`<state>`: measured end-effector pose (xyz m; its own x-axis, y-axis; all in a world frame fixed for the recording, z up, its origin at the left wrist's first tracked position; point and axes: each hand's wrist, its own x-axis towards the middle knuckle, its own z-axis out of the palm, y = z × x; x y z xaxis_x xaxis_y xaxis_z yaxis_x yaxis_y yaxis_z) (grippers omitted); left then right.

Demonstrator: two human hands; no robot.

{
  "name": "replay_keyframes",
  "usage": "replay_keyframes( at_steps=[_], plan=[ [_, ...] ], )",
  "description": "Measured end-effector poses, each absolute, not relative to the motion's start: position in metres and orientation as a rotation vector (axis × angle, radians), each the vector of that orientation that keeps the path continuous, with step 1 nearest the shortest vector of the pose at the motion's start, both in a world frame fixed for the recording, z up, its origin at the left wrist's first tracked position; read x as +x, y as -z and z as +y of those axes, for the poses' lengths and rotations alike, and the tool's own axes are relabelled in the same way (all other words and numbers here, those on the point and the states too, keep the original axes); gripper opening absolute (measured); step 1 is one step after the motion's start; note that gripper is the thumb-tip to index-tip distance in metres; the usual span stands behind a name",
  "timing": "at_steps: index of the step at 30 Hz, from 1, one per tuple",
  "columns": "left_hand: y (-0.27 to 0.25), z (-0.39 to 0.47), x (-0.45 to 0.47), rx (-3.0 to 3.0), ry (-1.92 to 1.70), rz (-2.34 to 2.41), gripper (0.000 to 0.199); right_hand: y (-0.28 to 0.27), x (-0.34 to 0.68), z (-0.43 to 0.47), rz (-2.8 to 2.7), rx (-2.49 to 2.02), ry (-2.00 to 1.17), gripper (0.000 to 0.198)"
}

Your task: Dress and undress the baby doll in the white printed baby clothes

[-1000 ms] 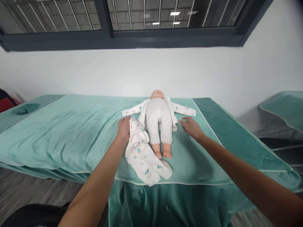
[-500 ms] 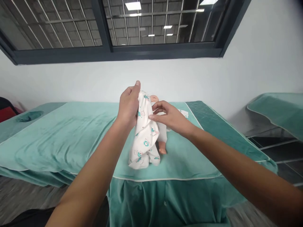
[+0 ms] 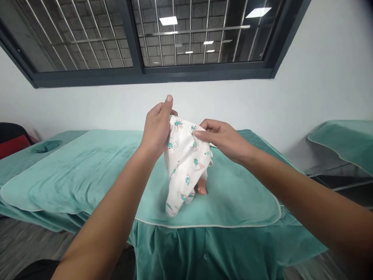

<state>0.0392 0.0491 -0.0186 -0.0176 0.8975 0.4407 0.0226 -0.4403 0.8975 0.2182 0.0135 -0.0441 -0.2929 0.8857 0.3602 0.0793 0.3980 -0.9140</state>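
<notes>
Pants [image 3: 187, 159] now stretched wider than half a second ago: right hand [image 3: 221, 136] has shifted away from left hand [image 3: 157, 126], spreading the waistband between them. Doll's head and sleeve, seen then, are now covered. One second ago the pants lay on the bed [image 3: 241, 198], against the doll's legs.

Left hand: thumb up, gripping one corner of the waistband; fingers partly hidden behind the cloth. Right hand: thumb and finger pinching the opposite side of the waistband. Both above the doll [image 3: 201, 187], one to each side.

Pants hang in front of the doll, hiding most of it; one foot shows bare just right of the pant legs. Can't tell whether cloth touches the doll, or if the lowest pant leg rests on the bed. White cloth edge [image 3: 211, 159] peeks out beside the doll, right of the pants.

Progress, as judged: pants picked up, waistband held at both sides and spread. Visible foot is outside the pants, so that leg doesn't look covered by them yet; other leg hidden, can't tell.

Beyond the doll: wall [image 3: 227, 97], window [image 3: 204, 74] above.
</notes>
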Motion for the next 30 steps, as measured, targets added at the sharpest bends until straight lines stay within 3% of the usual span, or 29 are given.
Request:
replay_keyframes(
  at_steps=[8,14,21,30],
  plan=[
    [0.028,0.05,0.039,1.728,-1.397,0.914,0.047,0.04,0.224,0.023,-1.517,-0.831,-0.921,0.037],
    [0.025,0.033,0.042,2.004,-0.888,0.727,0.039,0.033,0.23,0.038,-1.44,-0.792,-0.855,0.039],
    [0.043,0.044,0.042,1.548,-1.149,0.636,0.036,0.039,0.243,0.024,-1.817,-0.933,-1.221,0.047],
    [0.068,0.048,0.049,1.584,-0.664,0.581,0.037,0.061,0.232,0.043,-1.33,-0.812,-1.258,0.047]
  ],
)
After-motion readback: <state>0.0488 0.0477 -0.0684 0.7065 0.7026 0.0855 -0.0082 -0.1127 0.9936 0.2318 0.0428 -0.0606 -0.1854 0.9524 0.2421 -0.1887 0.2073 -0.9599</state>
